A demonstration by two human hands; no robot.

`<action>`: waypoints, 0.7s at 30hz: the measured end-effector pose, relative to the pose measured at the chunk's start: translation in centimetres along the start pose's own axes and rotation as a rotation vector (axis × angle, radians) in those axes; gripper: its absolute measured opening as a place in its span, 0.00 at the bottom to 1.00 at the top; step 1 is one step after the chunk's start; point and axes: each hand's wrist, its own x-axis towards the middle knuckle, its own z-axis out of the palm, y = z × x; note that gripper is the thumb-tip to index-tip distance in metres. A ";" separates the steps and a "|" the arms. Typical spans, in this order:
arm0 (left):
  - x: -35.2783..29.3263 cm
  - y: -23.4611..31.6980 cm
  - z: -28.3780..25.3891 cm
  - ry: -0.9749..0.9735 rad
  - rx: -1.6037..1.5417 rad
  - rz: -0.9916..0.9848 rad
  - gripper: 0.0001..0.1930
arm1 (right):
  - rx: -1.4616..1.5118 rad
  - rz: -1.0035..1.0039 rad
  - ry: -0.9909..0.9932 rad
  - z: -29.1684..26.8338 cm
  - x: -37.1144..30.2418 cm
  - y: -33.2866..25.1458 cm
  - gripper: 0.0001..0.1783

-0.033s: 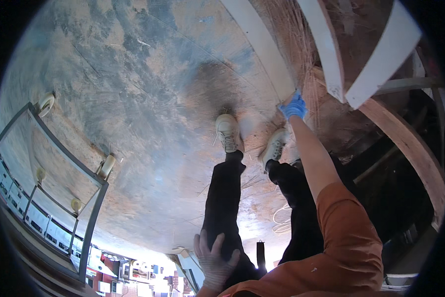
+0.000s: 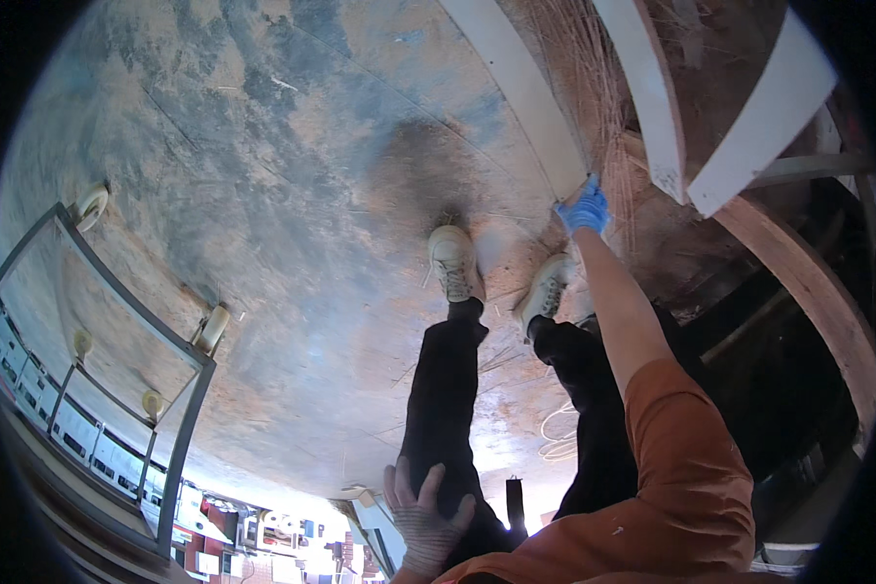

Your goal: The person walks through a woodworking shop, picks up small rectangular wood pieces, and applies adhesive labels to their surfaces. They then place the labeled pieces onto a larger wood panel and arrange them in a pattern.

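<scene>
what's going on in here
A person standing on a worn, stained floor has their blue-gloved right hand closed on the near end of a long pale board. Their left hand, fingers spread, rests on their left leg. Two more pale boards are further right, and a wheeled metal frame stands to the left.

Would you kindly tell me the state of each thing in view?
Blue-gloved right hand: closed on long off-white board
Left hand: open, over black left trouser leg
Pale lace-up shoes: both on mottled floor
Wheeled grey metal frame: standing
Thin pale cord: loosely looped
</scene>
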 end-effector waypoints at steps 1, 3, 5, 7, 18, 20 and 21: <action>0.2 -0.3 0.1 0.041 0.006 0.030 0.36 | 0.029 0.042 0.031 0.4 0.6 -0.1 0.57; 0.1 -0.8 0.2 -0.034 -0.025 -0.046 0.36 | 0.115 -0.007 -0.021 0.0 0.6 0.2 0.55; -0.4 -1.0 0.3 -0.008 -0.096 -0.028 0.35 | 0.176 -0.035 -0.022 -1.4 -0.6 1.0 0.54; -1.0 -0.8 0.4 -0.035 -0.106 -0.031 0.35 | 0.247 -0.078 0.065 -3.3 -3.3 1.9 0.54; -4.6 2.0 -2.2 -0.046 -0.160 -0.047 0.33 | 0.580 -0.250 -0.044 -29.9 -26.8 2.8 0.40; -6.7 2.4 -3.5 0.036 -0.170 -0.039 0.32 | 0.580 -0.302 -0.209 -35.0 -30.5 4.0 0.41; -7.6 2.4 -4.6 0.066 -0.240 -0.009 0.33 | 0.553 -0.302 -0.206 -37.4 -32.4 4.6 0.41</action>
